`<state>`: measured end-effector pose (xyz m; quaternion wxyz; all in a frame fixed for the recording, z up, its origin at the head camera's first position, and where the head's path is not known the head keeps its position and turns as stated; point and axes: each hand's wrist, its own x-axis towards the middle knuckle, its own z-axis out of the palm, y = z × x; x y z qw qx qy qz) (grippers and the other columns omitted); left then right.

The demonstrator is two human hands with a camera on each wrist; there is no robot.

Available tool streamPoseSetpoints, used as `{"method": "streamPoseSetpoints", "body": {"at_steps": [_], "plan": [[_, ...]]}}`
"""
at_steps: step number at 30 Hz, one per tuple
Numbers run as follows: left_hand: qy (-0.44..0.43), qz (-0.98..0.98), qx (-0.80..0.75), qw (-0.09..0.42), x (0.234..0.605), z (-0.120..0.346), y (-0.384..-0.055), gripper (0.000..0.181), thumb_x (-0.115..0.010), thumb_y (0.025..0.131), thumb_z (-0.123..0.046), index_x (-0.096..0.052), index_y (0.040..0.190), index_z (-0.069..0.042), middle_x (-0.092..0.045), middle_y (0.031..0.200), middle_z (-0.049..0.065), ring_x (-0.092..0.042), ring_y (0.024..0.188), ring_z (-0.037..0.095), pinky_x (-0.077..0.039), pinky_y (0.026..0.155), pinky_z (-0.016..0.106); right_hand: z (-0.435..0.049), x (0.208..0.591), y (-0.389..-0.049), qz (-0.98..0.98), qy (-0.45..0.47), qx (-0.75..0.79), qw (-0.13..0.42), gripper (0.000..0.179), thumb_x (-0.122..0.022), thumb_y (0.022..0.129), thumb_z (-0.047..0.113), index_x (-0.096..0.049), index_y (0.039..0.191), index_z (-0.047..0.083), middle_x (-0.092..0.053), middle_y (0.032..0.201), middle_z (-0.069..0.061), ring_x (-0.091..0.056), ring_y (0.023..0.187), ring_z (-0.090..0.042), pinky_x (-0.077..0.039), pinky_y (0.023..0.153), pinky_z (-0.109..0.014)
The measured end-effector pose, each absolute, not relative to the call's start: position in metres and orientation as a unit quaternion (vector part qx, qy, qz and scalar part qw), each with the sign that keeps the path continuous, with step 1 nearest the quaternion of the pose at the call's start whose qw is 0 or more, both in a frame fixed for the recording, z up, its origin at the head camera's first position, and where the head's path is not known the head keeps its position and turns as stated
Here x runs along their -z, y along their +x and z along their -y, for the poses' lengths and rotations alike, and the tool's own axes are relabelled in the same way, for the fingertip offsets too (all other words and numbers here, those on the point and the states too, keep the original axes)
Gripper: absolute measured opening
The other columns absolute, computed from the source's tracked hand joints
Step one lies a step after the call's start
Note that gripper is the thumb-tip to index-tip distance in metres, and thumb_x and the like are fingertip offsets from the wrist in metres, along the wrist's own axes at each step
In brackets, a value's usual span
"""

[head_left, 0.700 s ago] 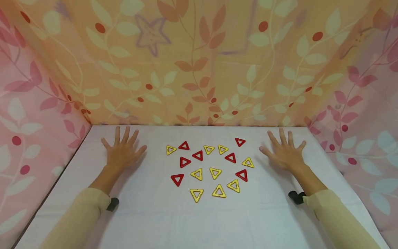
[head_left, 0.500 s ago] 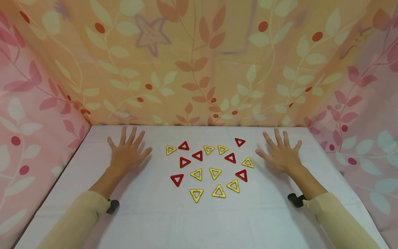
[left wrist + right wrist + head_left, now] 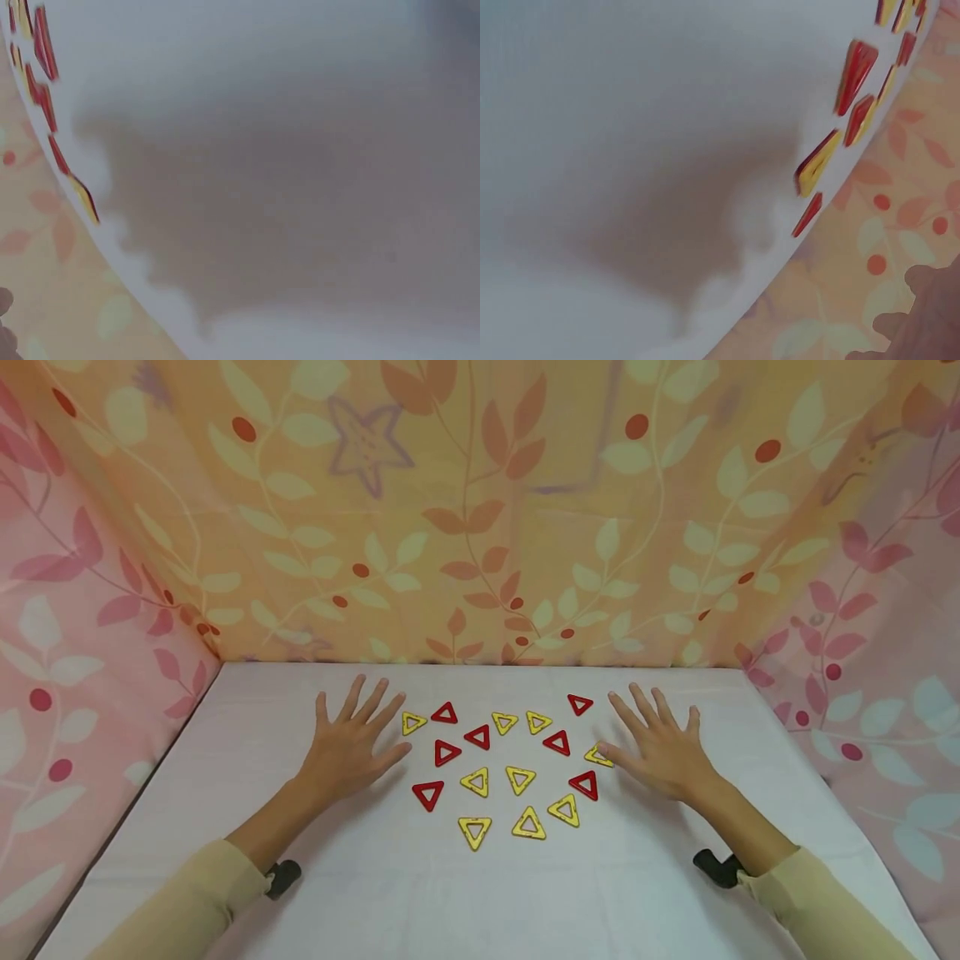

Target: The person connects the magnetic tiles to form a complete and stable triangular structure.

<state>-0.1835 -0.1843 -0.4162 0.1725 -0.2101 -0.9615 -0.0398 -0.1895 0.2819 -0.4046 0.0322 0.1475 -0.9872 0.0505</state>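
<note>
My left hand (image 3: 352,743) is spread over the table's left side, holding nothing. Its fingertips are close to a yellow hollow triangle tile (image 3: 406,723), and a red triangle tile (image 3: 429,805) lies to the right of its thumb. Opposite, my right hand (image 3: 663,752) is also spread and holds nothing; its thumb overlaps the yellow tile (image 3: 591,755) at the right of the group. Several red and yellow triangle tiles lie scattered flat between the hands. Both wrist views show a broad hand shadow on the cloth, with tiles (image 3: 45,45) at the edge; the right fingers (image 3: 892,324) show at a corner.
White cloth covers the table (image 3: 510,910). Behind it hangs an orange leaf-patterned curtain (image 3: 555,552), with pink patterned fabric (image 3: 60,710) at both sides. Black wrist devices (image 3: 283,879) show at the cuffs of the beige sleeves (image 3: 191,902).
Both hands have moved inward, the left one farther to the right, the right one to the left until its thumb overlaps a yellow tile. The tiles have stayed where they were.
</note>
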Motion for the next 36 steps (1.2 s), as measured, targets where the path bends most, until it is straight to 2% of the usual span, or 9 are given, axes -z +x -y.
{"method": "streamPoseSetpoints", "body": {"at_steps": [8,16,19,22,26,31,36], "plan": [[-0.263,0.955,0.081,0.108,0.416,0.162,-0.169,0.078,-0.063,0.090,-0.056,-0.036,0.155,-0.022,-0.031,0.161,0.007,-0.017,0.150,0.034,-0.013,0.108,0.075,-0.266,0.402,-0.177,0.975,0.187,-0.122,0.006,0.098,-0.064,0.086,0.064,-0.017,0.161,0.023,-0.019,0.164,-0.011,-0.013,0.149,-0.042,-0.003,0.109,-0.075],[-0.290,0.944,0.157,0.023,0.415,0.148,-0.157,0.084,-0.071,0.086,-0.052,-0.033,0.156,-0.025,-0.034,0.160,0.000,-0.023,0.149,0.031,-0.019,0.112,0.068,-0.255,0.400,-0.165,0.952,0.221,-0.208,-0.039,0.099,-0.077,0.082,0.052,-0.022,0.159,0.025,-0.030,0.161,-0.008,-0.022,0.148,-0.037,-0.012,0.113,-0.067],[-0.284,0.936,0.206,-0.012,0.415,0.143,-0.155,0.089,-0.076,0.084,-0.049,-0.032,0.157,-0.025,-0.035,0.159,0.001,-0.026,0.148,0.031,-0.025,0.112,0.064,-0.250,0.402,-0.160,0.943,0.226,-0.239,-0.054,0.099,-0.082,0.079,0.047,-0.024,0.158,0.031,-0.039,0.156,-0.007,-0.036,0.140,-0.034,-0.029,0.110,-0.062],[-0.264,0.928,0.260,-0.040,0.415,0.139,-0.153,0.093,-0.081,0.080,-0.044,-0.031,0.157,-0.027,-0.035,0.159,0.002,-0.028,0.147,0.031,-0.032,0.109,0.062,-0.246,0.404,-0.156,0.933,0.234,-0.264,-0.069,0.100,-0.084,0.078,0.043,-0.024,0.158,0.035,-0.044,0.153,-0.004,-0.043,0.135,-0.032,-0.040,0.103,-0.061],[-0.252,0.911,0.321,-0.064,0.417,0.135,-0.150,0.094,-0.086,0.077,-0.037,-0.034,0.155,-0.031,-0.041,0.155,0.002,-0.036,0.143,0.026,-0.041,0.106,0.055,-0.240,0.407,-0.153,0.916,0.257,-0.296,-0.080,0.097,-0.086,0.078,0.035,-0.030,0.157,0.029,-0.048,0.150,-0.002,-0.046,0.137,-0.027,-0.039,0.105,-0.061],[-0.267,0.880,0.381,-0.093,0.423,0.131,-0.146,0.090,-0.089,0.074,-0.027,-0.043,0.152,-0.022,-0.056,0.143,0.005,-0.050,0.133,0.022,-0.046,0.103,0.046,-0.233,0.411,-0.151,0.900,0.284,-0.316,-0.095,0.087,-0.087,0.077,0.031,-0.043,0.151,0.016,-0.053,0.146,-0.004,-0.049,0.134,-0.023,-0.042,0.105,-0.055],[-0.288,0.855,0.412,-0.124,0.425,0.127,-0.143,0.081,-0.087,0.077,-0.021,-0.048,0.148,-0.012,-0.058,0.141,0.005,-0.054,0.129,0.021,-0.047,0.102,0.044,-0.228,0.414,-0.148,0.894,0.292,-0.322,-0.107,0.083,-0.087,0.077,0.033,-0.048,0.147,0.014,-0.057,0.142,-0.002,-0.053,0.130,-0.019,-0.043,0.105,-0.051]]}}
